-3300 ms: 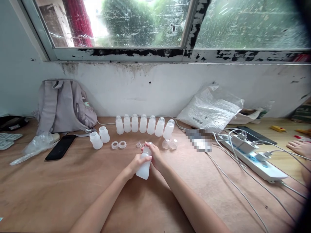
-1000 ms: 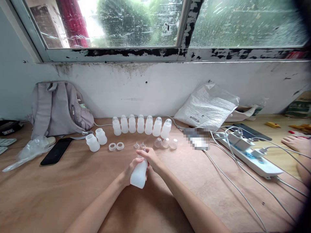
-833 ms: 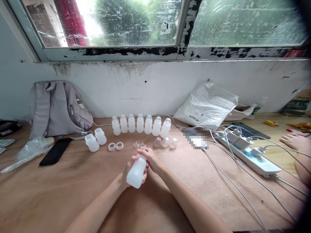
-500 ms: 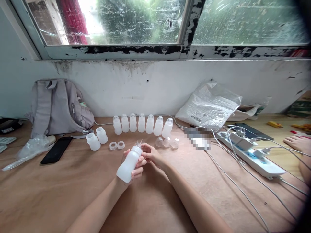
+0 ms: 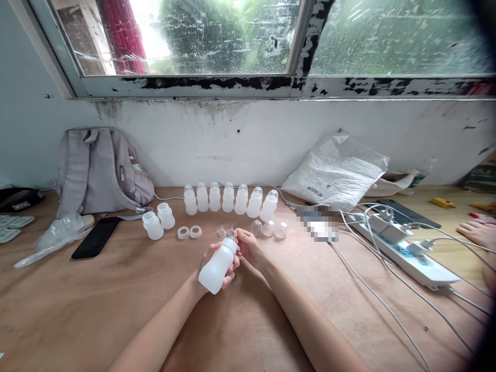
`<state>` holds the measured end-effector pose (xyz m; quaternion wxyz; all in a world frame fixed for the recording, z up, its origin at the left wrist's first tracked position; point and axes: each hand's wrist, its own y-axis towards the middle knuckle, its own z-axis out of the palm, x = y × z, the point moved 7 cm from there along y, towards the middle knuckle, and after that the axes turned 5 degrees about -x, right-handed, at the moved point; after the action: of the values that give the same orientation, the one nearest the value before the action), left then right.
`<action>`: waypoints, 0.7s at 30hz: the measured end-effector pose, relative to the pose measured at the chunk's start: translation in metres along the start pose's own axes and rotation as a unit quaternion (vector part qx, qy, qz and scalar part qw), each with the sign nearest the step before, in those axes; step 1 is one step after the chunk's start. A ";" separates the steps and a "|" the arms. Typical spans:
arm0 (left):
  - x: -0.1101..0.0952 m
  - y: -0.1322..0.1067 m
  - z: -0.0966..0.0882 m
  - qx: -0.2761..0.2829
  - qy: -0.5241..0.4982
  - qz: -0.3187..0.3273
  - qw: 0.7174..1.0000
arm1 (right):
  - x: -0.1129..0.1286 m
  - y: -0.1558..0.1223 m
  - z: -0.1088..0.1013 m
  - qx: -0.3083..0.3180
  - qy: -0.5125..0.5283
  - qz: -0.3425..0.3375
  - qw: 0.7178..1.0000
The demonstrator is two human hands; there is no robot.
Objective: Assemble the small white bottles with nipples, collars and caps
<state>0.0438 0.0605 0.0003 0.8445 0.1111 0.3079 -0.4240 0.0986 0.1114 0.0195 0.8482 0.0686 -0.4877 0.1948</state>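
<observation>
My left hand (image 5: 207, 261) is wrapped round a white translucent bottle (image 5: 217, 264), held tilted above the wooden table (image 5: 116, 294). My right hand (image 5: 248, 247) pinches at the bottle's neck with closed fingers. Just beyond the hands lie two small clear teats (image 5: 226, 232). A row of several capped white bottles (image 5: 228, 199) stands near the wall. Two open bottles (image 5: 158, 221) and two white rings (image 5: 189, 232) sit to the left. Three clear caps (image 5: 268, 229) lie to the right.
A grey backpack (image 5: 98, 173) leans at the back left, with a black phone (image 5: 96, 237) and a crumpled plastic bag (image 5: 54, 235) before it. A white plastic bag (image 5: 336, 173), a power strip (image 5: 406, 248) with cables, and another person's hand (image 5: 478, 232) are to the right.
The bottle was upright between both hands, then tipped to the left in my left hand. My right hand stays at its neck. A third clear cap appeared on the table after the earliest frame.
</observation>
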 end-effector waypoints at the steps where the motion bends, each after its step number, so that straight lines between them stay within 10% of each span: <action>1: 0.000 0.000 -0.001 -0.002 -0.002 0.001 1.000 | 0.000 0.000 0.000 0.003 -0.004 0.001 1.000; 21: -0.007 -0.007 -0.021 -0.150 0.117 -0.024 0.982 | 0.009 -0.001 -0.005 -0.025 -0.069 -0.047 0.996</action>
<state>0.0263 0.0701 -0.0114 0.7993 0.0244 0.4669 -0.3776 0.1073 0.1149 0.0246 0.8223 0.0831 -0.5460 0.1371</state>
